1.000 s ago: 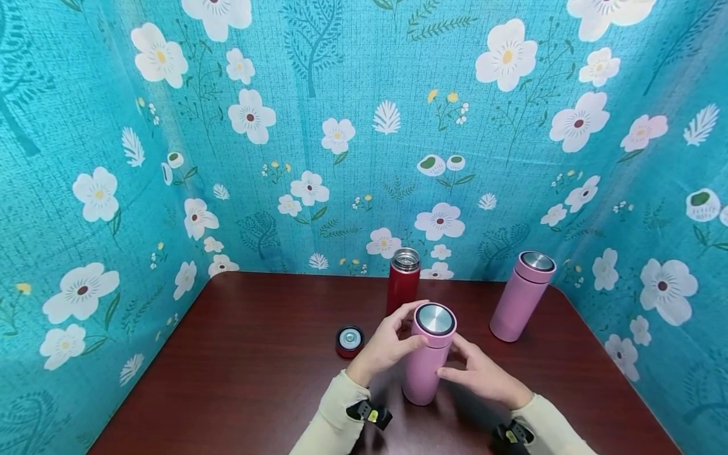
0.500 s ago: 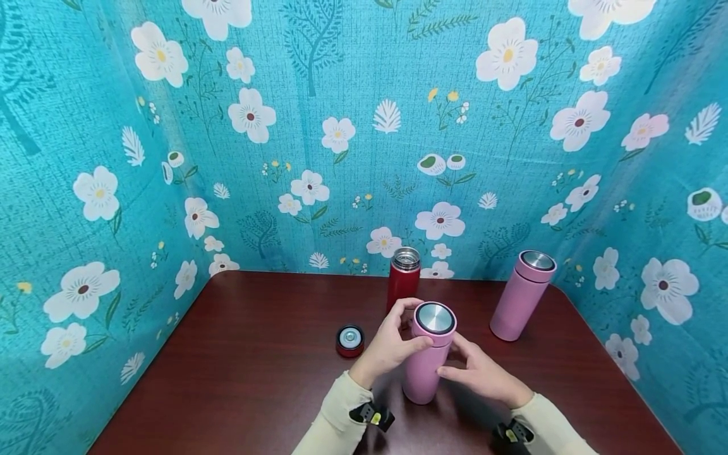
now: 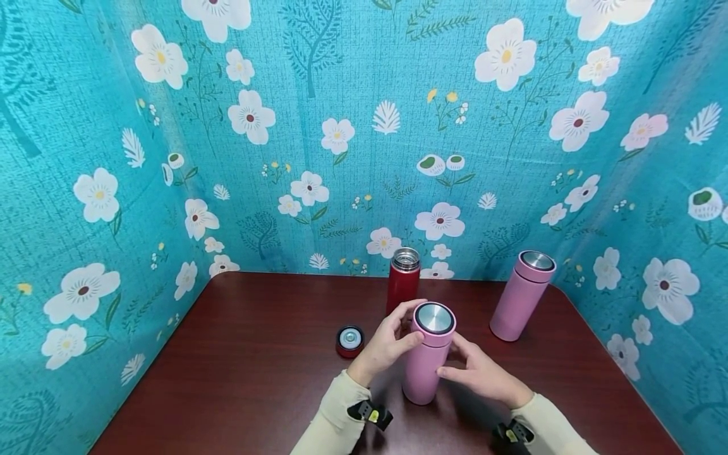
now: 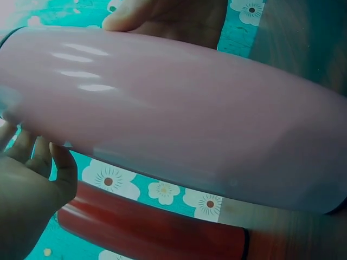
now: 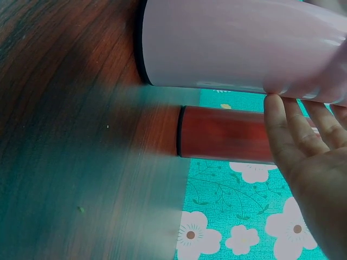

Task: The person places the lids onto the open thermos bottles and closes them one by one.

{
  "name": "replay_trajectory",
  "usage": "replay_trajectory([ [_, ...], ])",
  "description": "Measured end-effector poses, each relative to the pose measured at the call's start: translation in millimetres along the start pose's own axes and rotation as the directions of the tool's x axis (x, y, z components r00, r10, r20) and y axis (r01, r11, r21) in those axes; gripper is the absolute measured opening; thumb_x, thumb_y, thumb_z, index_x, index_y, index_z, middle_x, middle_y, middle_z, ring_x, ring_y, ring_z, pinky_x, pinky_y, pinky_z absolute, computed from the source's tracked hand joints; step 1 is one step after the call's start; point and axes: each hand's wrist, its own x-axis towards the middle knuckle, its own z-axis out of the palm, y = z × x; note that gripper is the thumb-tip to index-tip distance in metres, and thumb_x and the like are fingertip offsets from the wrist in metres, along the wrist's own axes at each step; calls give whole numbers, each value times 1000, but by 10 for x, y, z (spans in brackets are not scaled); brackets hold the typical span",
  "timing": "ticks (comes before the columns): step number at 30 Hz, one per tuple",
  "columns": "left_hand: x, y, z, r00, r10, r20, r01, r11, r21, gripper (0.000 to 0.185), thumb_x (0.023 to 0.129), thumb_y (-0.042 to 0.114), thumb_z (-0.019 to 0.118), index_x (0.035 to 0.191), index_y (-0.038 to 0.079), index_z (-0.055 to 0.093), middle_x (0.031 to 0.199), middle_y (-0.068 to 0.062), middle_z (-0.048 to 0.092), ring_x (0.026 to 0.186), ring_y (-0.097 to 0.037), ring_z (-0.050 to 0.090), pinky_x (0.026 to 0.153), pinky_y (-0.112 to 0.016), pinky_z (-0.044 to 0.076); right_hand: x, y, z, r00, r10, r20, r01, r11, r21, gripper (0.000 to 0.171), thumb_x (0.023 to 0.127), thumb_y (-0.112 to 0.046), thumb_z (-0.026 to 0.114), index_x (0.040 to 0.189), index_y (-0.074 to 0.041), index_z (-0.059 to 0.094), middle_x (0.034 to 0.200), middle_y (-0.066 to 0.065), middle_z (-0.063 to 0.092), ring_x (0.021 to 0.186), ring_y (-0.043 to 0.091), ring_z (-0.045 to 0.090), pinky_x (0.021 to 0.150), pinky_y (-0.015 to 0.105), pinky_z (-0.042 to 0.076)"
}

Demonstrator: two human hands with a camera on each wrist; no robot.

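A pink thermos (image 3: 422, 376) with a steel-topped pink lid (image 3: 435, 319) stands upright on the dark wooden table, lid seated on it. My left hand (image 3: 382, 351) holds the lid, thumb on the near side and fingers round the far side. Lower down, my right hand (image 3: 486, 374) grips the body between thumb and fingers; its fingertips (image 5: 275, 100) touch the pink wall in the right wrist view. Partly behind my left hand stands a red thermos (image 3: 402, 287), its steel mouth uncovered. Its likely match, a red lid (image 3: 349, 340), lies upside down to the left.
A second pink thermos (image 3: 522, 297) with its lid on stands at the back right. Behind and beside the table (image 3: 244, 354) hangs a blue floral cloth (image 3: 352, 145). Black straps with small cameras sit on both wrists.
My left hand shifted slightly on the lid: its thumb slid a little right, then back left. The right hand and the thermoses have stayed in place.
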Motion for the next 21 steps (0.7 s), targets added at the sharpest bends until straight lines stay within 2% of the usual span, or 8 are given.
replay_trajectory([
  [1, 3, -47, -1, 1000, 3, -7, -3, 1000, 7, 65, 90, 47, 59, 141, 14, 37, 127, -10, 52, 109, -16, 50, 90, -36, 44, -1, 0, 1, 1000, -3, -1, 3, 1000, -1, 64, 91, -10, 63, 146, -14, 30, 138, 10, 45, 111, 20, 55, 89, 34, 47],
  [6, 4, -15, 28, 998, -36, -55, 40, 997, 71, 68, 87, 47, 64, 141, 16, 36, 124, -7, 56, 106, -13, 53, 87, -33, 47, 1, -7, 8, 999, -37, -4, 37, 999, -8, 64, 90, -7, 63, 146, -12, 30, 138, 10, 46, 112, 18, 54, 89, 35, 47],
  [10, -1, 136, 59, 994, -74, -80, 80, 994, 80, 68, 85, 38, 69, 137, 9, 37, 122, -7, 56, 107, -16, 53, 88, -35, 47, -1, 10, 6, 999, -34, -13, 34, 999, -29, 65, 90, -9, 64, 146, -14, 30, 138, 9, 45, 112, 18, 54, 89, 35, 47],
  [15, -15, 380, 87, 992, -92, -84, 99, 991, 86, 63, 86, 33, 70, 131, 4, 38, 119, -10, 55, 107, -23, 52, 89, -36, 46, 0, 22, 8, 1000, -6, -22, 5, 999, -43, 66, 89, -11, 65, 146, -16, 31, 139, 7, 44, 113, 19, 54, 89, 33, 47],
  [21, -13, 373, 62, 996, -74, -51, 77, 995, 69, 66, 87, 39, 66, 133, 3, 37, 121, -14, 55, 107, -20, 52, 90, -36, 45, 1, 19, 8, 1000, 1, -15, -1, 999, -32, 66, 90, -11, 64, 146, -17, 30, 139, 8, 44, 114, 20, 54, 89, 32, 47],
])
